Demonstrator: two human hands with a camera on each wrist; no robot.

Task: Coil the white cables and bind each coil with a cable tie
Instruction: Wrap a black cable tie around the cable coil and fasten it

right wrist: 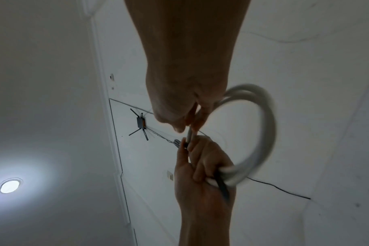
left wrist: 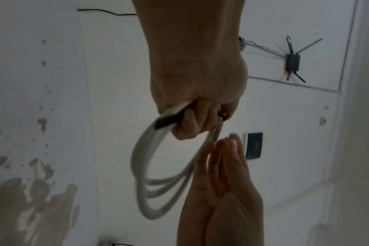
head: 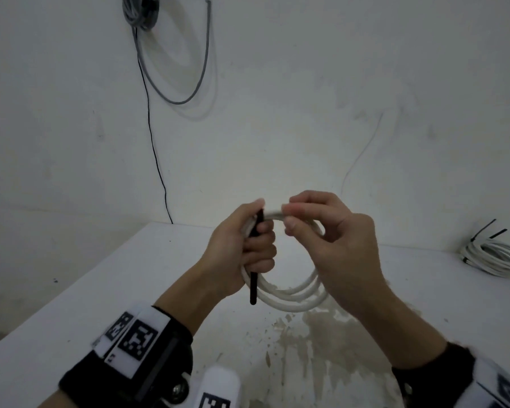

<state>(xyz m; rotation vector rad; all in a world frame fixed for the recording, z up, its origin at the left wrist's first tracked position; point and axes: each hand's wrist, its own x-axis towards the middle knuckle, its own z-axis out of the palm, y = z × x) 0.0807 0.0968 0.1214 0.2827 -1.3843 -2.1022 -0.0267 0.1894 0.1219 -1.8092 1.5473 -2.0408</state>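
Coil of white cable (head: 289, 293) hangs in mid-air at the centre of the head view, above the white tabletop (head: 124, 278), held between both hands. The left hand (head: 242, 248) is clamped in a fist on the coil's left side, fingers curled round the strands and round a black cable tie (head: 253, 278) that runs upright through the grip, its lower end sticking out below the fist. The right hand (head: 333, 240) pinches the top of the coil between thumb and forefinger, just beside the left fist, with the other fingers loosely bent behind the loop. In the left wrist view the strands fan out into several loops below the fist, blurred. In the right wrist view the coil (right wrist: 261, 138) arcs to the right of both hands. At the right edge of the head view a second white coil (head: 492, 256) lies on the tabletop, with black tie ends poking up from it. In the lower centre of that view the tabletop shows a patch of chipped, brownish paint (head: 312, 328). In the upper left, grey cables (head: 200, 69) hang looped on the white wall, and a thin black wire (head: 153, 148) runs down to the tabletop's far edge.
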